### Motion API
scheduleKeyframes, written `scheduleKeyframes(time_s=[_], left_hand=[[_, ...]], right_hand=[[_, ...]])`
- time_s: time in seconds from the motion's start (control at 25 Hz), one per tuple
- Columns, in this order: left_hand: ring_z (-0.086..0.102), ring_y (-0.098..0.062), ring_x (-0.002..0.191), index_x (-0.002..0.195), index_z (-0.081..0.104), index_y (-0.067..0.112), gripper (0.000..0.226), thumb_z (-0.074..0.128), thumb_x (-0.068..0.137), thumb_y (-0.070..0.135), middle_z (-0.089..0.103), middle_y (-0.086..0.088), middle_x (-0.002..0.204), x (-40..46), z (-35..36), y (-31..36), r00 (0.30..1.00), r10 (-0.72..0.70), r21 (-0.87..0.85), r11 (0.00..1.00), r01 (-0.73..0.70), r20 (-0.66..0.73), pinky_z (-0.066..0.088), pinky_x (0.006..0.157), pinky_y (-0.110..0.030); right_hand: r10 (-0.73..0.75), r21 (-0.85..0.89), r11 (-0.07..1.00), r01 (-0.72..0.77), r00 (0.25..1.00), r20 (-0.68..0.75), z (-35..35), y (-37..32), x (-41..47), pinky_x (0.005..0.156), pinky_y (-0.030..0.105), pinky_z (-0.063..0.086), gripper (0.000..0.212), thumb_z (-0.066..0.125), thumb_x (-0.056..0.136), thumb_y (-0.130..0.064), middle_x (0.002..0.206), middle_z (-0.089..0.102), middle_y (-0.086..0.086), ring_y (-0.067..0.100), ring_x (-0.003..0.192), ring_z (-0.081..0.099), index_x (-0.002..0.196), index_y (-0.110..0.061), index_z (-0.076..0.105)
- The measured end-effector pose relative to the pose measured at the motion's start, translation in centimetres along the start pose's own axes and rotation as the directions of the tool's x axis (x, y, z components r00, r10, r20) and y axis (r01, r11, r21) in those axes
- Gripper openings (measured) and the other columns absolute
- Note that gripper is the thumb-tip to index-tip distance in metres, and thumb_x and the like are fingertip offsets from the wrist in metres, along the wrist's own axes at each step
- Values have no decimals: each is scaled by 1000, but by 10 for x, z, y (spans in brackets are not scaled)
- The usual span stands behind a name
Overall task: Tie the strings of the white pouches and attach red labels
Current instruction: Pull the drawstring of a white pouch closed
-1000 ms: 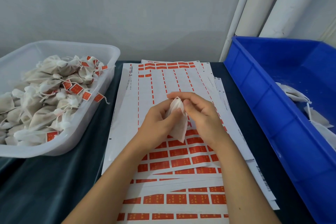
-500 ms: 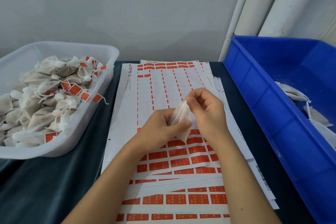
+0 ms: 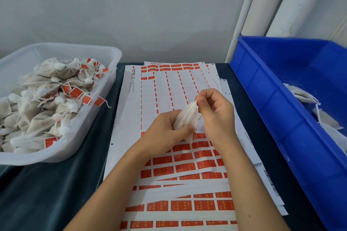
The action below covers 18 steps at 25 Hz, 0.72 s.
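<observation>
Two bins flank the work: a deep blue plastic crate (image 3: 266, 103) on the right, hard-walled and ribbed, with a few limp white pouches (image 3: 302, 95) lying flat in it, and a translucent, round-cornered tub (image 3: 112, 58) on the left, heaped with puckered, tied pouches (image 3: 43, 110) that carry small red tags (their strings trail over one another). Between the bins, on a dark cloth-covered table (image 3: 47, 193), lies a fanned stack of white label sheets (image 3: 169, 88); the far part of the top sheet is mostly peeled, leaving only thin red dashes, while the near rows keep their glossy red rectangular labels (image 3: 183, 205). Above the sheets both hands meet on one soft white pouch (image 3: 187, 116), gathered into a pleated teardrop that tapers up to a point. The left hand (image 3: 165, 133) curls round its lower body, thumb pressed across the fabric. The right hand (image 3: 216, 110) pinches the narrow top between thumb and fingertips, its other fingers folded in. The pouch string is too fine to make out clearly. Pale cylindrical pipes (image 3: 266, 3) stand against the grey wall behind the crate.
</observation>
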<state>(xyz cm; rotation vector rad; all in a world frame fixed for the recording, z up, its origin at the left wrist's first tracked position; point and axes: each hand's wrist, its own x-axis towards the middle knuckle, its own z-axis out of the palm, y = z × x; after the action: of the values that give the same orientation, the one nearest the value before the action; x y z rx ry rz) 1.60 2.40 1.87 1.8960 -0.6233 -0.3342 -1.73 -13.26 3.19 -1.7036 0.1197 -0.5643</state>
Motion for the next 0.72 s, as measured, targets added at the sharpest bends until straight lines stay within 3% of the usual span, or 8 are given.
scheduleKeyframes(time_s=[0.12, 0.24, 0.36, 0.48, 0.6, 0.72], left_hand=[[74, -20, 82, 104, 68, 27, 21, 69, 94, 45, 73, 0, 92, -2, -1, 5, 1000, 0, -32, 999, -1, -15, 65, 75, -35], [73, -19, 93, 105, 72, 31, 42, 50, 91, 64, 74, 5, 100, -5, -3, 3, 999, -29, -164, 986, 24, -26, 63, 85, -33], [71, -18, 111, 128, 66, 34, 65, 39, 89, 78, 73, 6, 123, -4, 2, 0, 978, -204, -395, 902, 177, -28, 56, 100, -39], [74, -25, 107, 129, 63, 29, 50, 47, 98, 64, 75, -4, 120, 0, 2, 0, 960, -273, -593, 764, 255, 61, 61, 94, -43], [73, -31, 110, 130, 64, 19, 40, 45, 108, 47, 74, -10, 121, 1, -3, 0, 953, -168, -508, 815, 279, 254, 59, 98, -47], [68, -33, 99, 131, 63, 8, 40, 44, 111, 38, 67, -17, 107, 0, -7, -1, 932, -103, -565, 770, 297, 348, 56, 101, -50]], right_hand=[[-16, -7, 1000, 17, 999, 38, 0, -2, -1, 71, 11, 53, 10, 59, 103, -27, 88, 68, -17, 2, 88, 67, 96, -29, 65], [-14, 4, 1000, 14, 998, 63, 0, -4, -1, 75, 12, 54, 7, 61, 102, -27, 91, 69, -18, 2, 93, 66, 99, -28, 66], [-11, 7, 1000, 10, 997, 73, 1, -5, -1, 72, 12, 54, 5, 62, 101, -29, 91, 69, -19, 1, 91, 67, 100, -28, 67], [-14, 4, 1000, 14, 997, 76, 2, -6, -1, 71, 11, 53, 5, 62, 100, -32, 90, 69, -20, 1, 89, 67, 98, -31, 66], [-23, -13, 1000, 24, 997, 69, 1, -5, 0, 72, 12, 55, 4, 63, 100, -32, 92, 68, -20, 2, 92, 66, 98, -32, 66], [-50, -6, 999, 51, 997, 61, 2, -5, -1, 64, 11, 54, 5, 63, 100, -30, 91, 68, -21, -1, 92, 66, 97, -31, 67]])
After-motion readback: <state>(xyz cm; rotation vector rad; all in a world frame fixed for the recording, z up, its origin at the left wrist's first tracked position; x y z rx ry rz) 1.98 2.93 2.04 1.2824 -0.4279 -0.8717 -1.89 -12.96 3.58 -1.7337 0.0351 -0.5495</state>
